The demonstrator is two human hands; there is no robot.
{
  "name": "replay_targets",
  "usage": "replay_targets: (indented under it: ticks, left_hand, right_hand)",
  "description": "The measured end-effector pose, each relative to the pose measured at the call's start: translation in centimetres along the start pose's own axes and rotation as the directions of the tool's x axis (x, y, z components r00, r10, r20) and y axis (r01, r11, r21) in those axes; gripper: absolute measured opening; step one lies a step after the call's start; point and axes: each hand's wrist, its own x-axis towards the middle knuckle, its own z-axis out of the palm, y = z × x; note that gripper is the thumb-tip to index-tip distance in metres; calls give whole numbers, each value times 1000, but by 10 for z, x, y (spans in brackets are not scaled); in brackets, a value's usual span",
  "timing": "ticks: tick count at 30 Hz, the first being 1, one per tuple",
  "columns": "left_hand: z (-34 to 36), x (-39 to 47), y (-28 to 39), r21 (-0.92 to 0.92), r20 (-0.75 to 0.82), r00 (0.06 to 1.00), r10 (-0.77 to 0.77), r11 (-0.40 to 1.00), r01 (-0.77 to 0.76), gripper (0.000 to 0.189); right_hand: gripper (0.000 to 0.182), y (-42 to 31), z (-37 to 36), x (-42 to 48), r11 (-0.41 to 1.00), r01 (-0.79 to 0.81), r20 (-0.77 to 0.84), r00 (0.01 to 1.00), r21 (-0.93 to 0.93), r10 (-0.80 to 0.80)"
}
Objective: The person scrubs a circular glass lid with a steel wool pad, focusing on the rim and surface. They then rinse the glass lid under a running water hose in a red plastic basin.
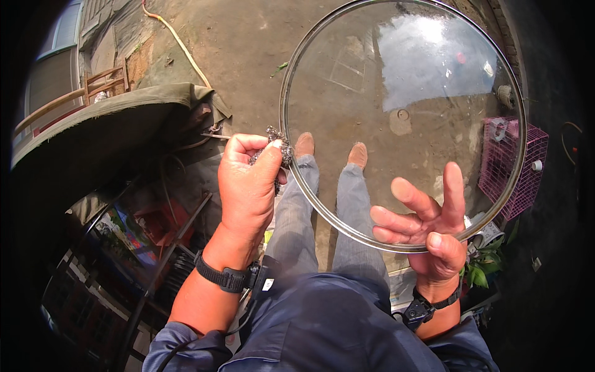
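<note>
A round glass pot lid (pixel 344 121) with a metal rim is held up in front of me, and sky reflects in its upper right. My right hand (pixel 425 218) grips its lower right edge, thumb on the near side and fingers spread behind the glass. A steel wool scrubber (pixel 282 151) is pinched between the thumb and fingers of my left hand (pixel 251 176). It touches the rim at the lid's left side. Part of the scrubber is hidden inside that hand.
A pink wire cage (pixel 534 172) stands on the right, near a green potted plant (pixel 479 269). On the left, a canvas cover (pixel 135 100) drapes over a dark space with stored things. A hose (pixel 181 46) crosses the dirt ground (pixel 241 56) beyond it.
</note>
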Motion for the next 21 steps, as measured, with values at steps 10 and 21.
replay_targets:
  ticks: [10, 21]
  left_hand:
    - [-9, 23, 18, 173, 34, 999, 26, 984, -31, 19]
    - [-12, 44, 42, 221, 112, 992, 55, 972, -79, 17]
  right_hand:
    - [93, -11, -19, -18, 993, -112, 117, 987, 38, 107]
    - [90, -9, -41, -29, 954, -253, 282, 938, 163, 200]
